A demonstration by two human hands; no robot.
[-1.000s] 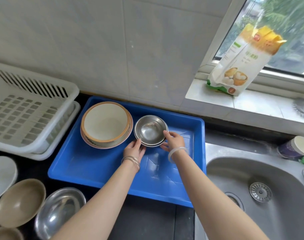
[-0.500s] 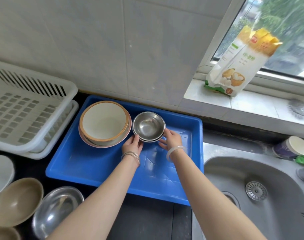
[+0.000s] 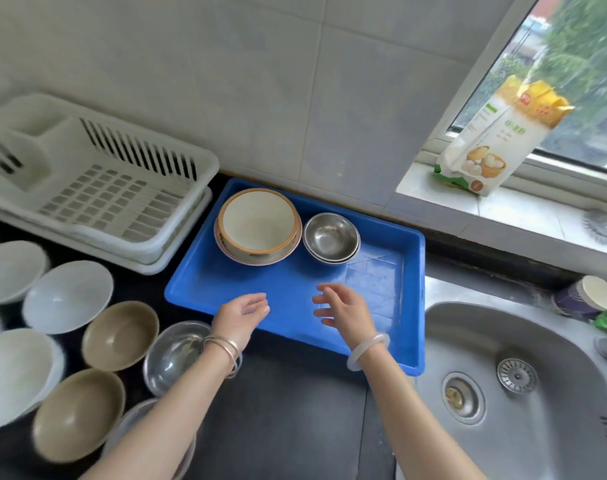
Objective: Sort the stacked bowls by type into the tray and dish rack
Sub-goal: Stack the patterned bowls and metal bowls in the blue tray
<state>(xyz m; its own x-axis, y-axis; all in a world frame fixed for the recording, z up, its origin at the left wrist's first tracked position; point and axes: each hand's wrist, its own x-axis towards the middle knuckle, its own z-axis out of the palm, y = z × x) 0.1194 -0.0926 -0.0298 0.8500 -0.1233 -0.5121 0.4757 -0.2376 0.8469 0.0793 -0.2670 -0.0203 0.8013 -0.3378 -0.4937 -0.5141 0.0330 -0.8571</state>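
Observation:
A blue tray (image 3: 284,289) lies on the dark counter. At its far end sit a stack of cream ceramic bowls with orange rims (image 3: 257,226) and, to their right, a small stack of steel bowls (image 3: 331,236). My left hand (image 3: 241,315) and my right hand (image 3: 343,310) hover over the tray's near half, both empty with fingers apart, well short of the bowls. The white dish rack (image 3: 98,188) stands empty to the left. On the counter at left lie white bowls (image 3: 66,296), tan bowls (image 3: 120,334) and a steel bowl (image 3: 174,355).
A steel sink (image 3: 523,382) lies right of the tray. A flour bag (image 3: 496,136) leans on the windowsill. A paper cup (image 3: 586,294) and a green item sit behind the sink. A tiled wall rises behind the tray and rack.
Both hands let go of the steel bowls and drew back toward me. The view shifted, so more loose bowls show at the left.

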